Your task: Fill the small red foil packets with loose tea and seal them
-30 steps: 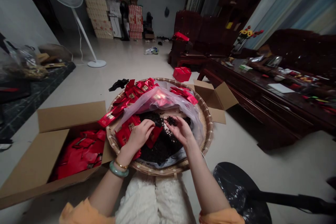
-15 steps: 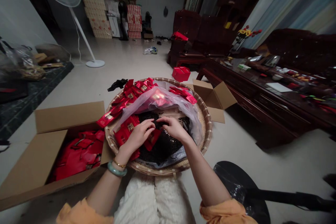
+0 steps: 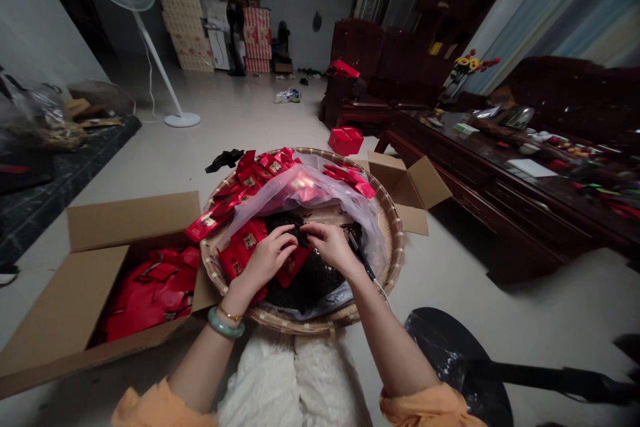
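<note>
Both hands are over a round woven bamboo tray [image 3: 395, 247], fingertips close together. My left hand [image 3: 273, 253] has its fingers curled in a pinch. Facing it, my right hand [image 3: 327, 243] is pinched too. Whatever lies between the fingertips is dark and blends with the dark loose leaves [image 3: 300, 290], which look like tea, below. These leaves lie in a clear plastic bag [image 3: 373, 233] spread open in the tray. Red packets [image 3: 243, 250] with gold labels sit beside and under my left hand. By my right wrist lies a slim black tool [image 3: 361, 255] with a pale cord.
More red packets [image 3: 257, 173] line the tray's far side. An open carton [image 3: 60, 300] of red packets stands at left, another open carton [image 3: 425, 183] at right. A black round-based stand [image 3: 450, 353] is near my right arm. Dark wooden furniture [image 3: 480, 173] runs along the right.
The hands stay almost in place, fingertips close together, with only slight finger movement. The black tool by my right wrist shows more plainly now.
</note>
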`<action>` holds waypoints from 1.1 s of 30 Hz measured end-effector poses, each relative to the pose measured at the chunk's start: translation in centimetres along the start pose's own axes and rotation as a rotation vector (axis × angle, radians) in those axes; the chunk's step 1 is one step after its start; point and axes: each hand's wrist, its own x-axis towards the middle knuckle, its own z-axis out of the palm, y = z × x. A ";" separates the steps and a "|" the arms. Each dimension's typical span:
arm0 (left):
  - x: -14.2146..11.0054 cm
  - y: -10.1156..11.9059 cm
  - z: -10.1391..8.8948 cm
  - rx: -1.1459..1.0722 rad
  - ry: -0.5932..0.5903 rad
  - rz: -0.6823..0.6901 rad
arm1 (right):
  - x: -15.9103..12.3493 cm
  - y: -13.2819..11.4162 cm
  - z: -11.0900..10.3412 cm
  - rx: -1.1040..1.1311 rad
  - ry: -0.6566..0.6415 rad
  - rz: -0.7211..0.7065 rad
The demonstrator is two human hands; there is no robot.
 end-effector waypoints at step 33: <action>0.1 0.2 0.5 0.130 0.131 0.072 | -0.4 -0.5 -0.2 -0.070 -0.006 -0.103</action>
